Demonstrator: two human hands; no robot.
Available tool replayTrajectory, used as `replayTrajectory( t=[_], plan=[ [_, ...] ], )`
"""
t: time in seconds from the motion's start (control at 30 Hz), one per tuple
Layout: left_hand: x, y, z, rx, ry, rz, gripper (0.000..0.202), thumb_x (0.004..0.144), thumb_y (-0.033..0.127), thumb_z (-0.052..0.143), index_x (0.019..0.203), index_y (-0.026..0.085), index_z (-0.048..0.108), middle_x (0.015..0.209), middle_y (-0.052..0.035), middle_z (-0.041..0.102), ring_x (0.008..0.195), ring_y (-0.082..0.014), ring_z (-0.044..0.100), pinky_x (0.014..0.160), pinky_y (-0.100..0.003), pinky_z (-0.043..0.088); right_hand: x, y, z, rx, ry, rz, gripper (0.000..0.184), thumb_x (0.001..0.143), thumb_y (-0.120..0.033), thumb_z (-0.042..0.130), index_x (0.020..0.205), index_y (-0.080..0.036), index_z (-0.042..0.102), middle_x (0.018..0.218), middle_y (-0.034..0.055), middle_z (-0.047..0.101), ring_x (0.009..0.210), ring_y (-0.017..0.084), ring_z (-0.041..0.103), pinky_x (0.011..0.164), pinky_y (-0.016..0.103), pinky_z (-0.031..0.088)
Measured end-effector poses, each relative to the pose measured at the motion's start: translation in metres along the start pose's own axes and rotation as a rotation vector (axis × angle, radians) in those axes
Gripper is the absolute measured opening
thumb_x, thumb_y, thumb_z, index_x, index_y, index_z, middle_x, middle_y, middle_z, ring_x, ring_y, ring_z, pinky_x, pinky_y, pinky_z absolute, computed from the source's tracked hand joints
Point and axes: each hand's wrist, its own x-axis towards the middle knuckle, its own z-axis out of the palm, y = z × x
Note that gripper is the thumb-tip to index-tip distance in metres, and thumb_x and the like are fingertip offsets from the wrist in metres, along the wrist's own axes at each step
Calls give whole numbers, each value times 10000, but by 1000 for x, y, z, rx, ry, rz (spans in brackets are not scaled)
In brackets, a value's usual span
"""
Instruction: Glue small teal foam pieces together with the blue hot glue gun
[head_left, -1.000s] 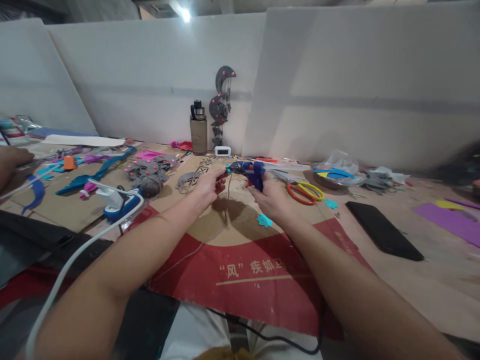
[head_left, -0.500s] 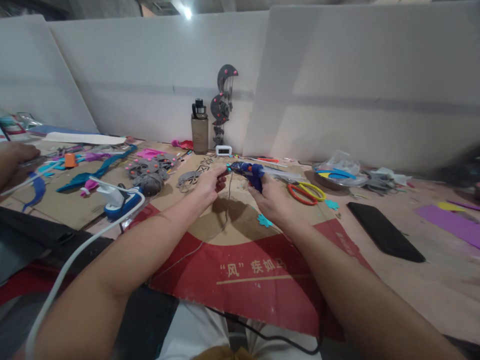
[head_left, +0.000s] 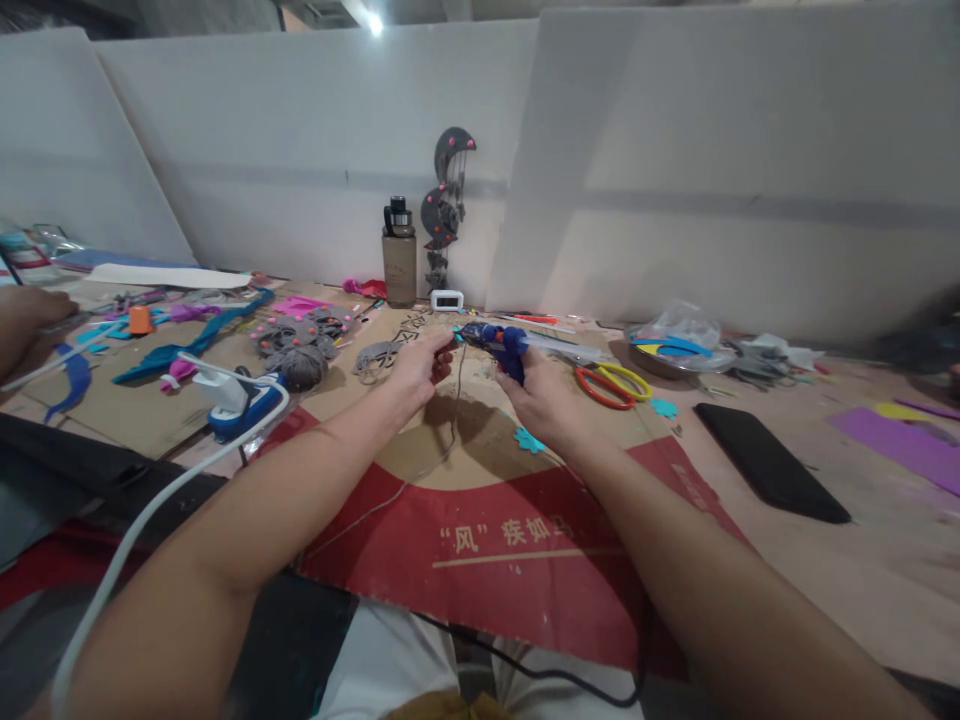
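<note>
In my right hand [head_left: 541,395] is a blue hot glue gun [head_left: 504,345], its nozzle pointing left and a clear glue stick [head_left: 574,349] sticking out behind. My left hand [head_left: 424,368] pinches a small turquoise piece [head_left: 457,335] right at the nozzle; whether the two touch I cannot tell. A thin grey string [head_left: 456,410] hangs from there and trails over the red and brown cardboard [head_left: 480,510] toward me. Beneath my right wrist lies a turquoise felt flower [head_left: 528,440]. Scissors [head_left: 611,385] with red and yellow handles rest just right of the glue gun.
To the left are a blue power strip [head_left: 244,405] with a white cable, grey yarn pieces [head_left: 304,350] and a co-worker's hand [head_left: 34,315]. A bottle [head_left: 400,260] and small clock [head_left: 448,300] stand at the back. Rightward lie a black phone [head_left: 769,462] and a bowl [head_left: 679,355].
Both hands and the glue gun stay practically where they were. The co-worker's hand at the far left has shifted slightly.
</note>
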Motion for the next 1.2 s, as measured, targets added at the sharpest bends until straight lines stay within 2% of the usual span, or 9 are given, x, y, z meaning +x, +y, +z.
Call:
replayTrajectory(
  t=[0.37, 0.57, 0.67, 0.77, 0.87, 0.93, 1.03, 1.1, 1.2],
  plan=[
    [0, 1, 1, -16, 15, -9, 112, 758, 142, 672, 678, 130, 596, 594, 1, 602, 423, -26, 448, 396, -142, 312, 1, 1, 0, 73, 28, 37, 288, 806, -298, 529, 1075, -200, 562, 922, 100, 659, 813, 248, 595, 742, 379, 456],
    [2, 2, 0, -28, 33, -2, 142, 795, 108, 618, 658, 122, 582, 527, 14, 542, 425, -27, 455, 426, -133, 361, 5, -2, -8, 553, -3, 250, 232, 721, -297, 570, 934, -219, 524, 801, 13, 629, 542, 117, 484, 518, 268, 436],
    [5, 0, -2, -4, -3, -1, 124, 776, 113, 639, 664, 120, 588, 519, 17, 529, 429, -33, 461, 430, -139, 363, 8, -1, -16, 824, -13, 383, 255, 671, -264, 598, 899, -218, 495, 786, 0, 642, 506, 83, 452, 466, 221, 409],
    [6, -4, -4, 13, -70, 15, 108, 757, 116, 653, 667, 119, 594, 537, 11, 545, 451, -39, 480, 435, -144, 361, 13, 11, -21, 929, -4, 510, 263, 637, -240, 623, 862, -209, 492, 770, 16, 659, 490, 75, 457, 447, 206, 410],
    [2, -6, -2, 42, -128, 36, 89, 749, 116, 653, 679, 123, 598, 550, 7, 559, 471, -46, 494, 454, -152, 367, 19, 35, -18, 780, 15, 596, 209, 634, -228, 616, 776, -207, 463, 752, 47, 663, 481, 82, 466, 444, 221, 417],
    [-2, -8, 1, 76, -160, 52, 77, 747, 110, 648, 691, 126, 598, 543, 5, 560, 470, -51, 491, 462, -158, 365, 21, 54, -14, 471, -24, 622, 175, 669, -273, 609, 722, -218, 452, 664, 44, 634, 496, 119, 503, 463, 255, 432],
    [-8, -11, 5, 122, -207, 86, 75, 748, 105, 640, 696, 130, 592, 536, -1, 564, 472, -60, 495, 474, -169, 364, 20, 76, -12, 253, -54, 627, 241, 629, -315, 694, 615, -229, 469, 578, 79, 585, 663, 258, 617, 570, 364, 474],
    [-12, -13, 7, 150, -244, 108, 72, 749, 115, 641, 698, 131, 593, 543, -6, 573, 477, -65, 500, 486, -177, 371, 17, 80, -14, 92, -4, 537, 267, 619, -338, 727, 590, -223, 487, 660, 148, 613, 874, 356, 627, 717, 454, 476],
    [-17, -14, 9, 193, -286, 138, 59, 741, 143, 664, 718, 130, 611, 559, -11, 586, 485, -67, 505, 503, -187, 379, 13, 67, -20, -216, 201, 311, 241, 656, -358, 718, 677, -180, 557, 905, 243, 631, 1103, 418, 521, 892, 555, 392]
  ],
)
